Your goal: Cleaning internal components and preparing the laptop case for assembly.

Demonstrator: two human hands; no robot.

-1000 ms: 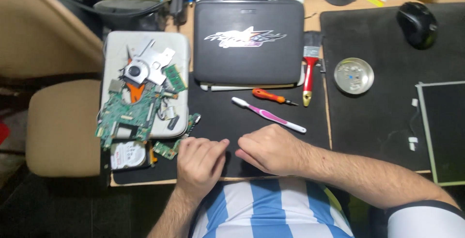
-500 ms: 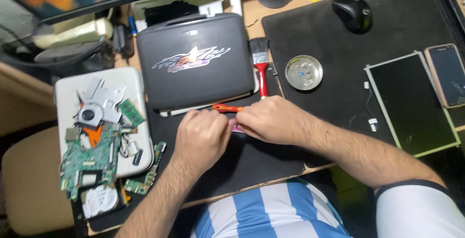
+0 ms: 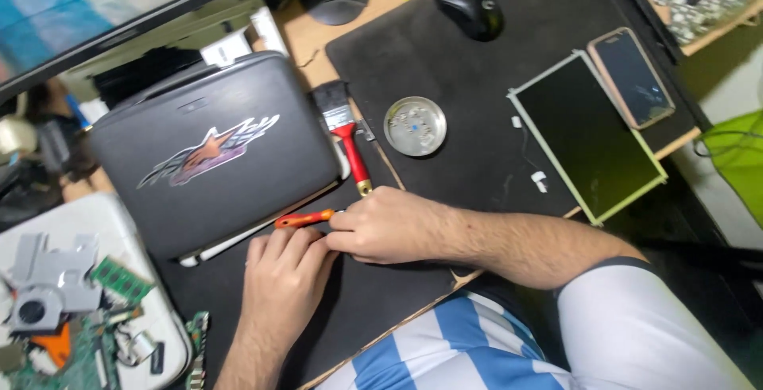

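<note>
Black work mat (image 3: 445, 64) covers the desk; on it, just below the closed black laptop (image 3: 214, 160), lies an orange-handled screwdriver (image 3: 304, 218). Both the left hand (image 3: 282, 275) and right hand (image 3: 385, 225) curl loosely at its handle; whether either grips it I cannot tell. A firm pinch on the handle would serve best.

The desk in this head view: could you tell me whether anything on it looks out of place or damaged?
Yes: a bare screen panel lies loose on the black mat, and circuit boards and a fan sit heaped on the grey lid at the left. Nothing looks spilled.
</note>
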